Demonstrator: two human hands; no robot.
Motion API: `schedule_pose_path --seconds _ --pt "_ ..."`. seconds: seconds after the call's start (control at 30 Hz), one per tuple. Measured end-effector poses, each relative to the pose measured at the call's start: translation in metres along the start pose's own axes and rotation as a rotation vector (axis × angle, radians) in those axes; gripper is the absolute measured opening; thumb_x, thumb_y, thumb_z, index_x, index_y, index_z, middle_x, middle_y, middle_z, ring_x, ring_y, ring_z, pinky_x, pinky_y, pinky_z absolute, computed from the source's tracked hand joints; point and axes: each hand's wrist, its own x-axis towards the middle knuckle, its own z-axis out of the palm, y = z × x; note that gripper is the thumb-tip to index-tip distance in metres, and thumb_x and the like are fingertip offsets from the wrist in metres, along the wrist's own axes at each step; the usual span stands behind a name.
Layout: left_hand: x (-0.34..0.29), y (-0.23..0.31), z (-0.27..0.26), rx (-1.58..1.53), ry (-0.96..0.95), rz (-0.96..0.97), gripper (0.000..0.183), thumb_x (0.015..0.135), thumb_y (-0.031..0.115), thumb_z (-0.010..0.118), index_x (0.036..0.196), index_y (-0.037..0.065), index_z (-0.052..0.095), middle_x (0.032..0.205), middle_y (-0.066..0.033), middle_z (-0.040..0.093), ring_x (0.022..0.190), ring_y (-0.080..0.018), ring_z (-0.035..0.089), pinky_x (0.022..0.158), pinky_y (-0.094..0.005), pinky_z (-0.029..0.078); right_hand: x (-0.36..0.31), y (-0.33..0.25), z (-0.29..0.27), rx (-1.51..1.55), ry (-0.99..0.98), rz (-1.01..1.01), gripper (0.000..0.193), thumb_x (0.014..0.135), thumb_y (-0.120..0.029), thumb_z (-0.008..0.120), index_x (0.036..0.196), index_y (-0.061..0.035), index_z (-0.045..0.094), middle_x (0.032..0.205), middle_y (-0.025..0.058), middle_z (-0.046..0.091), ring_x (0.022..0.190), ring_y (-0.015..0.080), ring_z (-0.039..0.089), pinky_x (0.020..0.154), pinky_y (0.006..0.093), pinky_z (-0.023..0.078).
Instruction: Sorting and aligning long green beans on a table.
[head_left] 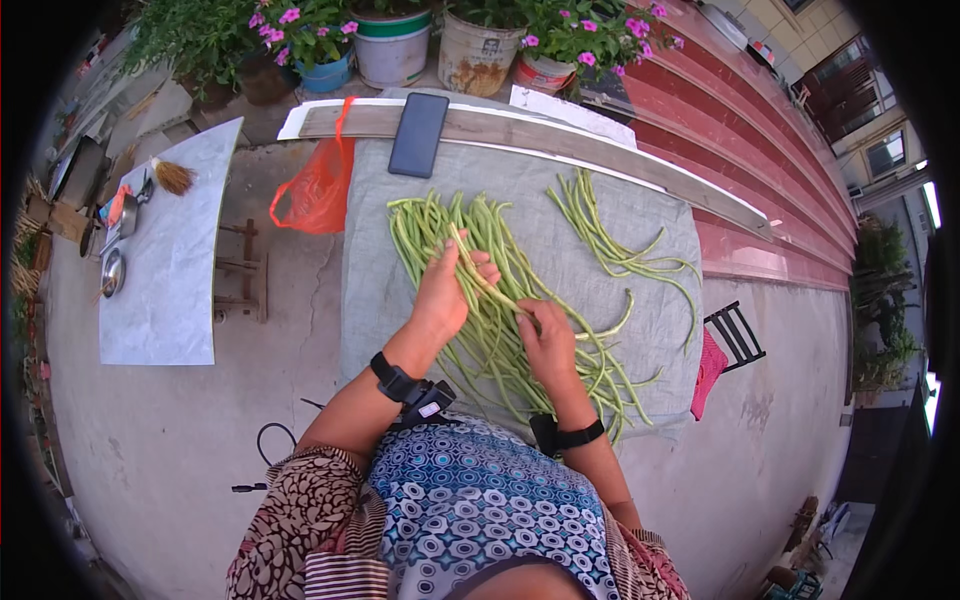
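Observation:
A large pile of long green beans [425, 235] lies across the grey cloth of the table before me. Over it, one paler long bean [483, 282] runs between my two hands. My left hand [447, 285] holds its upper stretch between the thumb and the palm, with the fingertips showing past it. The lower part of that bean is pinched by my right hand [546, 338], its fingers curled round and partly hiding the end. To the right of the pile, apart from it, rests a smaller bunch of long beans [605, 232].
A dark phone [419, 135] lies at the table's far edge, by a long board [560, 140]. An orange plastic bag [318, 190] hangs at the left corner. Potted flowers [598, 40] stand behind. A second table [170, 280] is at left, a folding stool [735, 335] at right.

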Motion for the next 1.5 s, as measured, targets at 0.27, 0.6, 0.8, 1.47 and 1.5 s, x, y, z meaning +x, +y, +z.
schedule_pose_path --seconds 0.27,0.6,0.8,1.47,1.5 --pt "-0.004 -0.003 0.012 0.066 0.006 0.052 0.032 0.095 0.031 0.046 0.116 0.008 0.042 0.071 -0.0012 0.044 0.061 -0.0127 0.045 0.069 -0.0346 0.046 0.021 0.022 0.004 -0.237 0.246 -0.003 0.021 0.078 -0.016 0.062 0.098 -0.0100 0.060 0.092 0.0106 0.059 0.088 0.0309 0.054 0.079 0.0420 0.038" --pt "-0.006 -0.004 0.003 0.053 -0.023 -0.023 0.024 0.091 0.023 0.056 0.099 0.003 0.049 0.073 -0.0032 0.052 0.058 -0.0120 0.045 0.063 -0.0313 0.046 0.053 0.049 0.000 -0.438 -0.014 0.217 0.019 0.076 -0.018 0.062 0.095 -0.0143 0.062 0.087 0.0088 0.058 0.085 0.0273 0.055 0.073 0.0409 0.043" --pt "-0.006 -0.003 0.001 0.093 0.040 -0.055 0.024 0.093 0.022 0.050 0.104 0.000 0.048 0.108 -0.0169 0.059 0.084 -0.0203 0.060 0.070 -0.0338 0.050 0.031 0.027 -0.014 -0.289 0.216 0.136 0.015 0.078 -0.014 0.062 0.093 -0.0116 0.063 0.082 0.0077 0.057 0.080 0.0249 0.056 0.066 0.0367 0.045" --pt "-0.004 -0.005 0.001 0.008 0.075 -0.046 0.021 0.093 0.018 0.051 0.111 0.006 0.050 0.078 -0.0031 0.048 0.070 -0.0160 0.052 0.071 -0.0374 0.051 0.023 0.012 -0.006 -0.126 0.172 0.036 0.014 0.083 -0.015 0.058 0.090 -0.0050 0.064 0.085 0.0138 0.058 0.081 0.0287 0.056 0.071 0.0378 0.045" --pt "-0.004 -0.005 0.001 0.011 0.072 -0.046 0.021 0.093 0.018 0.051 0.111 0.006 0.050 0.078 -0.0031 0.048 0.070 -0.0160 0.052 0.071 -0.0374 0.051 0.027 0.019 -0.002 -0.125 0.176 0.035 0.014 0.083 -0.015 0.058 0.090 -0.0050 0.064 0.085 0.0138 0.058 0.081 0.0287 0.056 0.071 0.0378 0.045"
